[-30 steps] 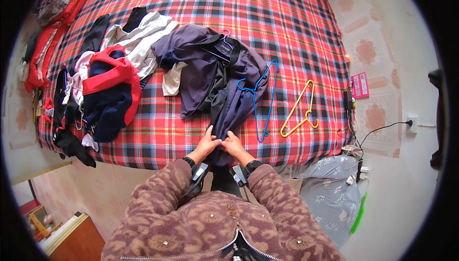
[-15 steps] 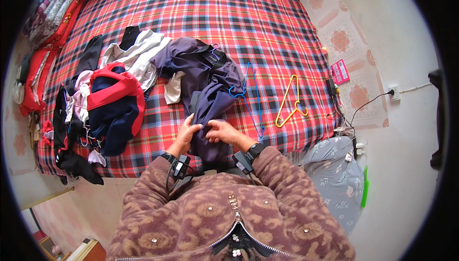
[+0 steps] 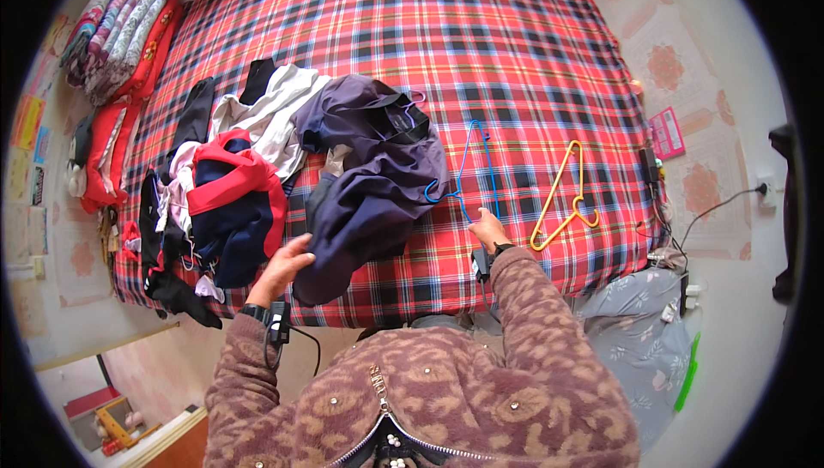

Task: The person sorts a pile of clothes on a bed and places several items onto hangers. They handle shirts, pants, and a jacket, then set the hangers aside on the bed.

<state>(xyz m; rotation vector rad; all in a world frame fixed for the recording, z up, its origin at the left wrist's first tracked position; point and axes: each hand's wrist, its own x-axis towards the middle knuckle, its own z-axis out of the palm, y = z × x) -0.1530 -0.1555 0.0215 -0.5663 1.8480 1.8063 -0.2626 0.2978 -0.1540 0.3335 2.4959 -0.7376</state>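
Your open left hand (image 3: 285, 269) is beside the dark purple cloth jacket (image 3: 373, 189) lying on the red plaid bedspread (image 3: 515, 56). Your right hand (image 3: 488, 230) is at the thin blue triangular hanger (image 3: 493, 175); whether it grips cannot be determined.

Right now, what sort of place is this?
Likely a bedroom in a home: a wide plaid-covered bed fills most of the view, what looks like folded bedding is stacked by its far left corner, and loose clothes lie on it.
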